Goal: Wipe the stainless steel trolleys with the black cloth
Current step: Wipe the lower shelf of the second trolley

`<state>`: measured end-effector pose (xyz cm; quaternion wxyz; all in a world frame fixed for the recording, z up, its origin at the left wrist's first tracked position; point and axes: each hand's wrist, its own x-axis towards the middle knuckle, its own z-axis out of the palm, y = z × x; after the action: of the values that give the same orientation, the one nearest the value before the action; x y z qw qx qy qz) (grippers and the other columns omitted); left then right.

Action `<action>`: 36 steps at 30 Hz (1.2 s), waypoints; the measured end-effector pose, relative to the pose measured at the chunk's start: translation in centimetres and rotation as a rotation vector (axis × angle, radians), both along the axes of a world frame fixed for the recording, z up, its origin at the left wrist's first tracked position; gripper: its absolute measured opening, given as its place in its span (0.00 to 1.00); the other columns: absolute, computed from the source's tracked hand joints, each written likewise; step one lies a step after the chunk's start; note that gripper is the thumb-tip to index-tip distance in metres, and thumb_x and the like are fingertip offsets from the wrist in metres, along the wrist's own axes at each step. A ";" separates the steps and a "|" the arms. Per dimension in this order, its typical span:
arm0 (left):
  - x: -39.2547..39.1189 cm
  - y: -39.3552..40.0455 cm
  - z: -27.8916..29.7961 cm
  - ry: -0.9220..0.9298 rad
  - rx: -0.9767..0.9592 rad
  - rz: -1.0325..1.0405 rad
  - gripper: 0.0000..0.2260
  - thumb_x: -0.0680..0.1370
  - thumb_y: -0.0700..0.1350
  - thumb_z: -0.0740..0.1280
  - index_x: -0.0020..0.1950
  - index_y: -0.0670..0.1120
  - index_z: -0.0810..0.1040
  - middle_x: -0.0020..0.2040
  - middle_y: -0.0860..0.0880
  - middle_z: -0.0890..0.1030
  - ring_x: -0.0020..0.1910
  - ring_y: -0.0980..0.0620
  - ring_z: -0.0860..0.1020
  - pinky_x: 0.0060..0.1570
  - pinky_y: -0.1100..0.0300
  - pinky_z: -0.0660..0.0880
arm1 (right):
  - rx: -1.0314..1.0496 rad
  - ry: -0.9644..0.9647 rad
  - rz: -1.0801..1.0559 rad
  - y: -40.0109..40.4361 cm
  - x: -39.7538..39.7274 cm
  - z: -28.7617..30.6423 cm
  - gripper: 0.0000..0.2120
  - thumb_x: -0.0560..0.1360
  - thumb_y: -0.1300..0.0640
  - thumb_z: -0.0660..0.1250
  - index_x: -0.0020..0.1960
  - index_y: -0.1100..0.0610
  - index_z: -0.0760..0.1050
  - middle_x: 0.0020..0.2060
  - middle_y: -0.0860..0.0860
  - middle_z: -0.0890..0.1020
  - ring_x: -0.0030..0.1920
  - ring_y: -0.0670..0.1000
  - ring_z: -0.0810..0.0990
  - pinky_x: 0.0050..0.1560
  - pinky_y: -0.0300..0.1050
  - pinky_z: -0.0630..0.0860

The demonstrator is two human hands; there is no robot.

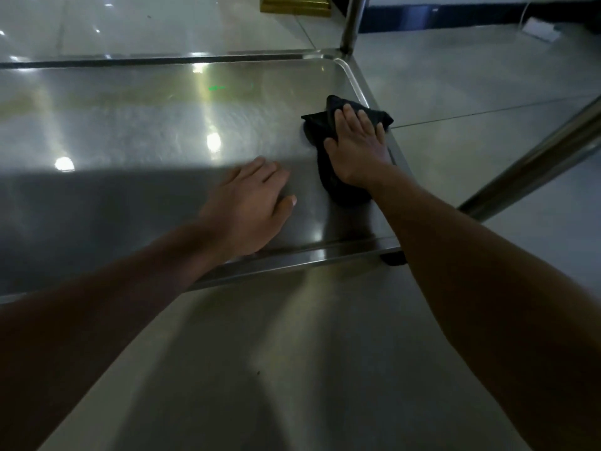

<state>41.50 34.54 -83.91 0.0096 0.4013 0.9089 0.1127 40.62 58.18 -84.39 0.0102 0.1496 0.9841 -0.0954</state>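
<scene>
A stainless steel trolley shelf (130,131) fills the upper left and middle of the head view, with a raised rim all round. The black cloth (320,120) lies crumpled by the shelf's right rim. My right hand (357,148) presses flat on top of the cloth, fingers straight and spread toward the far right corner. My left hand (250,203) rests palm down on the bare steel near the front rim, a little left of the cloth, fingers straight and holding nothing.
A steel upright post (353,24) rises from the shelf's far right corner, and a second steel tube (533,161) slants across on the right. A black caster (393,258) sits under the front right corner. Grey tiled floor (471,79) surrounds the trolley; a gold object (296,4) stands beyond.
</scene>
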 end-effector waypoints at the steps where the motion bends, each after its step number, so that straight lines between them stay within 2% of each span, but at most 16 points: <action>1: 0.2 0.2 0.0 0.004 0.000 -0.005 0.23 0.80 0.57 0.52 0.68 0.45 0.70 0.68 0.46 0.73 0.73 0.44 0.64 0.71 0.49 0.64 | 0.000 0.003 -0.002 0.1 0.4 0.1 0.30 0.84 0.45 0.48 0.82 0.55 0.45 0.81 0.52 0.46 0.81 0.54 0.42 0.78 0.60 0.39; 4: 0.9 0.4 0.3 -0.007 -0.005 -0.012 0.25 0.80 0.57 0.51 0.72 0.45 0.68 0.71 0.45 0.71 0.74 0.44 0.63 0.72 0.48 0.61 | 0.006 0.000 -0.016 0.4 1.7 0.0 0.31 0.84 0.45 0.48 0.82 0.55 0.45 0.81 0.52 0.45 0.81 0.54 0.41 0.79 0.60 0.39; 10: 2.8 -0.5 0.6 -0.046 -0.063 0.015 0.25 0.83 0.56 0.53 0.78 0.48 0.60 0.78 0.48 0.61 0.78 0.48 0.55 0.76 0.47 0.54 | 0.006 -0.032 -0.028 0.3 5.2 0.5 0.31 0.84 0.45 0.48 0.82 0.56 0.43 0.81 0.53 0.43 0.80 0.54 0.39 0.79 0.59 0.38; 16: 4.6 -2.6 0.5 -0.016 -0.098 0.016 0.25 0.82 0.57 0.53 0.77 0.48 0.62 0.77 0.49 0.63 0.77 0.47 0.58 0.75 0.47 0.57 | 0.002 -0.091 -0.016 -0.4 8.7 0.5 0.31 0.84 0.44 0.46 0.82 0.55 0.40 0.81 0.52 0.40 0.80 0.53 0.36 0.78 0.59 0.37; 25: 5.9 -6.6 1.7 -0.039 -0.165 0.014 0.26 0.83 0.57 0.50 0.79 0.49 0.57 0.79 0.50 0.58 0.79 0.49 0.53 0.76 0.48 0.54 | 0.029 -0.181 -0.023 -3.9 12.7 0.6 0.31 0.85 0.45 0.46 0.81 0.55 0.38 0.81 0.53 0.38 0.80 0.55 0.37 0.78 0.61 0.37; 36: 7.0 -9.6 2.9 -0.010 -0.185 0.017 0.24 0.82 0.56 0.53 0.75 0.48 0.63 0.76 0.49 0.64 0.77 0.47 0.58 0.74 0.47 0.59 | 0.051 -0.104 0.069 -10.5 14.8 0.3 0.30 0.85 0.44 0.45 0.82 0.55 0.42 0.81 0.52 0.42 0.80 0.55 0.39 0.79 0.62 0.41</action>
<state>48.47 24.95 -81.05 0.0500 0.3903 0.9188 0.0302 55.44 47.71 -84.10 0.0609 0.1203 0.9889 -0.0621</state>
